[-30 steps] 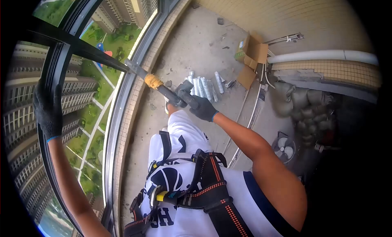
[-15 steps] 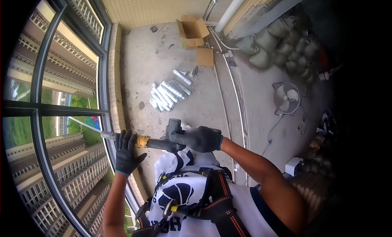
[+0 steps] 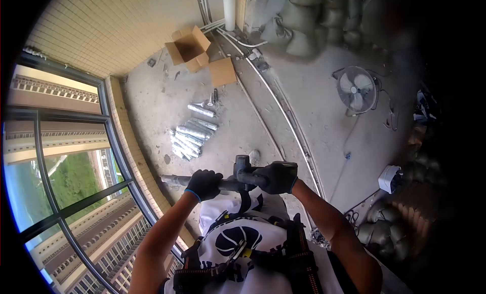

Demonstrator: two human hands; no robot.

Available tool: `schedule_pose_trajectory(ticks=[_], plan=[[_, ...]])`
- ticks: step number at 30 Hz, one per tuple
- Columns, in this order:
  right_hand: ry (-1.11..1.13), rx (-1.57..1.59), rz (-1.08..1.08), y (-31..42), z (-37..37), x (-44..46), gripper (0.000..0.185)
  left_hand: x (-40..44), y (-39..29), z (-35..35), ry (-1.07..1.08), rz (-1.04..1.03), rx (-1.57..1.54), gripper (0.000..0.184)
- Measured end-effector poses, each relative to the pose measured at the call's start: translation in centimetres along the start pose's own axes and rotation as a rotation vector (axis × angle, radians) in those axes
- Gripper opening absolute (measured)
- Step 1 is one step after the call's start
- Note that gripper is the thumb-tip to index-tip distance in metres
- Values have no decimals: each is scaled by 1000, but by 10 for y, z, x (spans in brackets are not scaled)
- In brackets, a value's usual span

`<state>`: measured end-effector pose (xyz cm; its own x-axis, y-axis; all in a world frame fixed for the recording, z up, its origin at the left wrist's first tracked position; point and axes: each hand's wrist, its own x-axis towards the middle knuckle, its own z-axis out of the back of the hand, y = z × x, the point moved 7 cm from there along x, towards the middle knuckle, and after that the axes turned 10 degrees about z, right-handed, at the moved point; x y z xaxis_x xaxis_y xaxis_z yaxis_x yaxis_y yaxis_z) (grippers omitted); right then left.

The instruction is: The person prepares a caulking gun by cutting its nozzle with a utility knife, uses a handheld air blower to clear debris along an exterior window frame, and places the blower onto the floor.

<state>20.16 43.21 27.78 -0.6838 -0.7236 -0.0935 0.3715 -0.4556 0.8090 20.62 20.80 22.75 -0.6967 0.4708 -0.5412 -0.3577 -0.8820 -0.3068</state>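
Observation:
A dark caulking gun (image 3: 243,166) is held crosswise in front of my body, its greyish barrel pointing left toward the window wall. My left hand (image 3: 204,185), in a black glove, is wrapped around the barrel. On the other side, my right hand (image 3: 279,177), also gloved in black, grips the handle end; its fingers are partly hidden. Beyond the gun, several silver foil sausage packs (image 3: 192,137) lie in a pile on the concrete floor. Small nozzle-like pieces (image 3: 210,98) rest just past the pile.
An open cardboard box (image 3: 188,49) and a flat cardboard piece (image 3: 223,72) lie near the far wall. White pipes (image 3: 283,114) run along the floor. A floor fan (image 3: 357,89) and sandbag-like sacks (image 3: 304,25) are at right. Windows (image 3: 76,177) line the left.
My left hand has gone from lying open along the barrel to closing around it. The gun has shifted right in view, and the camera has turned.

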Motion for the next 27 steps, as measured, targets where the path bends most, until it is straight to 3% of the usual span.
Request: schedule_pose_trajectory(ticks=[4, 6, 7, 10, 12, 17, 19, 21, 23, 25, 27], plan=[[-73, -138, 102, -51, 57, -26, 29, 75, -49, 48, -25, -101, 68, 15], [-107, -207, 144, -49, 95, -23, 47, 105, -61, 72, -157, -193, 97, 10], [-115, -206, 143, -60, 103, -24, 47, 120, -65, 83, -219, -236, 117, 9], [-128, -156, 36, -108, 107, -37, 51, 168, -75, 117, -253, -347, 179, 8], [-210, 80, -127, -143, 106, -37, 54, 203, -75, 126, -229, -397, 239, 8], [-228, 307, -401, -190, 120, -4, 48, 295, -66, 135, -261, -499, 310, 8], [-255, 325, -601, -241, 100, 1, 44, 337, -61, 143, -266, -490, 307, 5], [-336, 343, -656, -290, 92, 13, 38, 380, -45, 143, -305, -406, 108, 13], [-341, 387, -770, -339, 78, 27, 39, 399, -32, 155, -562, -321, -163, 20], [-269, 366, -839, -399, 69, 56, 43, 419, -16, 128, -422, -156, -336, 40], [-321, 251, -865, -459, 41, 65, 36, 428, -5, 90, -237, 36, -513, 45]])
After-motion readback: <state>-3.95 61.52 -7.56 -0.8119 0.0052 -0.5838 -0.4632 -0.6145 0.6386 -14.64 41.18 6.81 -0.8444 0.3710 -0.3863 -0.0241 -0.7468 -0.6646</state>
